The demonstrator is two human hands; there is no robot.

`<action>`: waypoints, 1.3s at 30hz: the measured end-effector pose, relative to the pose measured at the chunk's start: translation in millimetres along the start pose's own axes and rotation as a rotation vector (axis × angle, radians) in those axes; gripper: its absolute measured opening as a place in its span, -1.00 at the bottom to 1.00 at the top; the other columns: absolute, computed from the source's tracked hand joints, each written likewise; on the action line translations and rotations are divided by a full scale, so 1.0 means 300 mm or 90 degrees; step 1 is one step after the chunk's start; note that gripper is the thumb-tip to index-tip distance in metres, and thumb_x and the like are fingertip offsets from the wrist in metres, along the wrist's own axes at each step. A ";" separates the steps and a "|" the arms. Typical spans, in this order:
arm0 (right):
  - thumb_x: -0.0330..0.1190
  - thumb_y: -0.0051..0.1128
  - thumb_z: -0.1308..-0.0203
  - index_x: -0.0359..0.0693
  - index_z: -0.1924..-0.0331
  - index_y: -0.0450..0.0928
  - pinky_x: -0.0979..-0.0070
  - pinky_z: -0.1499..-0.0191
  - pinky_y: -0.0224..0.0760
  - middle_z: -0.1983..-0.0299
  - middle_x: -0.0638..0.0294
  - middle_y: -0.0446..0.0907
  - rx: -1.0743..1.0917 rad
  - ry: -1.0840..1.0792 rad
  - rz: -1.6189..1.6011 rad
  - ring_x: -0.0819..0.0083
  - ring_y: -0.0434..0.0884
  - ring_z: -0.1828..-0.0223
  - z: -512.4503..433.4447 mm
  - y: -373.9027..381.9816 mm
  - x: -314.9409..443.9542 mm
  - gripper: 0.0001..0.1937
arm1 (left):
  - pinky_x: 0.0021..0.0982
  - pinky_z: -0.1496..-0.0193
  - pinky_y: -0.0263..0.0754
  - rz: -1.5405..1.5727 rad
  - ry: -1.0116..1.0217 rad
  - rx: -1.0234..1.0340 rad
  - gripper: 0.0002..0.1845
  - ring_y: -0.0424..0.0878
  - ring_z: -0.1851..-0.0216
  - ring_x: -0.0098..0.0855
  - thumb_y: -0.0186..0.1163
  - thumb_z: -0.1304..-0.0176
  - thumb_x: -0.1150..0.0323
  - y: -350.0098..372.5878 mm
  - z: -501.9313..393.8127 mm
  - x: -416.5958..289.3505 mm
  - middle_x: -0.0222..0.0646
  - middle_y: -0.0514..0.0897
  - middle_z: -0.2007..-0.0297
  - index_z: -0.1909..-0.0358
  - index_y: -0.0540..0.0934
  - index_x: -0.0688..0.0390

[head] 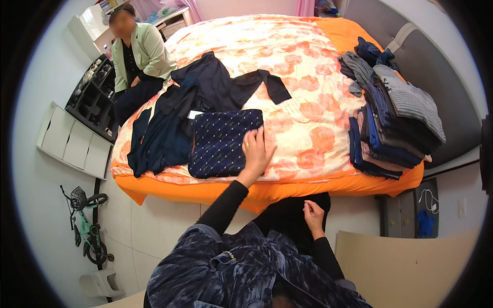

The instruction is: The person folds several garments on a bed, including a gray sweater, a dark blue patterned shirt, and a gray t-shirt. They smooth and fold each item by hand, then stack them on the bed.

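A navy garment with a diamond pattern and pale dots (225, 144) lies folded into a neat rectangle near the front edge of the bed. My left hand (257, 152) rests on its right side, palm down and fingers extended. Over my dark-clothed lap, away from the bedding, my right hand (315, 217) is loosely curled with nothing visible in it. Just left of the folded piece, a dark teal garment (165, 142) is spread in loose folds. Behind it sprawls a dark long-sleeved top (219, 84), one sleeve stretched to the right.
A tall stack of folded clothes (389, 123) stands on the bed's right side, with crumpled garments (356, 67) behind it. A person in a pale green jacket (148, 50) sits at the left bedside. A small bicycle (88, 227) and a grey nightstand (408, 215) flank the bed.
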State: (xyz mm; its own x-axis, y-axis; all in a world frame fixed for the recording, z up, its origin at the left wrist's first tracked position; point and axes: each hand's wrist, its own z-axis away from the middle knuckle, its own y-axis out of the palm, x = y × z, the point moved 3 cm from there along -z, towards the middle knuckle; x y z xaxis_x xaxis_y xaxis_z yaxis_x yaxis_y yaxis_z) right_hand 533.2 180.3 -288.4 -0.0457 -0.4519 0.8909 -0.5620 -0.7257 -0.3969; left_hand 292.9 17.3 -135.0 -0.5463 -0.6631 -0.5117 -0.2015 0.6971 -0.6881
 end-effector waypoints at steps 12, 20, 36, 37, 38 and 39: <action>-0.57 0.12 -0.19 -0.31 0.25 0.59 0.57 0.42 0.46 0.52 0.18 0.58 -0.071 0.020 -0.018 0.46 0.61 0.52 -0.026 -0.032 -0.045 -0.92 | 0.48 -0.20 -0.06 -0.371 -0.232 0.198 -0.29 0.04 -0.33 0.38 0.15 -0.19 0.32 0.284 0.070 0.185 0.30 0.05 -0.34 -0.40 0.16 0.06; -0.57 0.13 -0.19 -0.32 0.26 0.58 0.59 0.42 0.46 0.51 0.18 0.59 -0.091 -0.001 -0.032 0.49 0.61 0.52 -0.026 -0.050 -0.038 -0.93 | 0.01 -0.12 0.39 -0.033 -0.315 0.191 -0.15 0.50 -0.07 0.12 0.28 -0.07 0.37 0.211 -0.034 0.327 0.13 0.43 -0.15 -0.40 0.08 0.15; 0.19 0.04 -0.21 -0.14 -0.33 0.17 0.28 -0.08 0.44 -0.10 0.02 0.52 0.371 0.559 -0.834 0.31 0.48 -0.14 0.025 0.167 0.232 -0.24 | -0.30 0.06 0.62 0.997 -0.444 0.155 -0.16 0.64 0.11 -0.19 -0.09 0.24 0.77 -0.133 -0.111 0.104 -0.06 0.58 -0.01 -0.30 0.32 0.29; 0.21 0.05 -0.16 -0.10 -0.36 0.09 0.21 -0.15 0.37 -0.19 -0.03 0.42 0.431 0.542 -0.941 0.24 0.40 -0.22 0.028 0.178 0.299 -0.19 | -0.27 0.01 0.61 1.008 -0.423 0.147 -0.18 0.64 0.07 -0.18 -0.10 0.23 0.75 -0.136 -0.101 0.063 -0.06 0.57 -0.03 -0.29 0.31 0.30; 0.23 0.07 -0.12 -0.05 -0.39 0.01 0.14 -0.23 0.30 -0.28 -0.08 0.32 0.497 0.502 -1.071 0.18 0.33 -0.30 0.024 0.183 0.369 -0.13 | -0.25 -0.04 0.59 1.019 -0.398 0.146 -0.19 0.63 0.04 -0.16 -0.10 0.22 0.73 -0.136 -0.095 0.021 -0.07 0.55 -0.05 -0.29 0.30 0.31; 0.24 0.09 -0.09 0.00 -0.35 0.10 0.02 -0.27 0.22 -0.35 -0.12 0.17 0.505 0.515 -1.124 0.07 0.21 -0.37 0.015 0.188 0.423 -0.17 | -0.37 0.02 0.59 1.085 -0.317 0.134 -0.16 0.62 0.06 -0.24 -0.08 0.23 0.75 -0.144 -0.088 -0.026 -0.11 0.55 -0.05 -0.32 0.29 0.28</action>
State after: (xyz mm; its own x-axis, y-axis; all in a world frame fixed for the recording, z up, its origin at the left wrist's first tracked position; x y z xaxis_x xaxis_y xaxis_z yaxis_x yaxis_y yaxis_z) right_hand 499.4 79.7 -198.7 -0.3714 0.9201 0.1246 -0.0194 -0.1418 0.9897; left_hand 284.6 -0.4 -87.7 0.2608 0.6410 -0.7219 0.3860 0.6161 0.6866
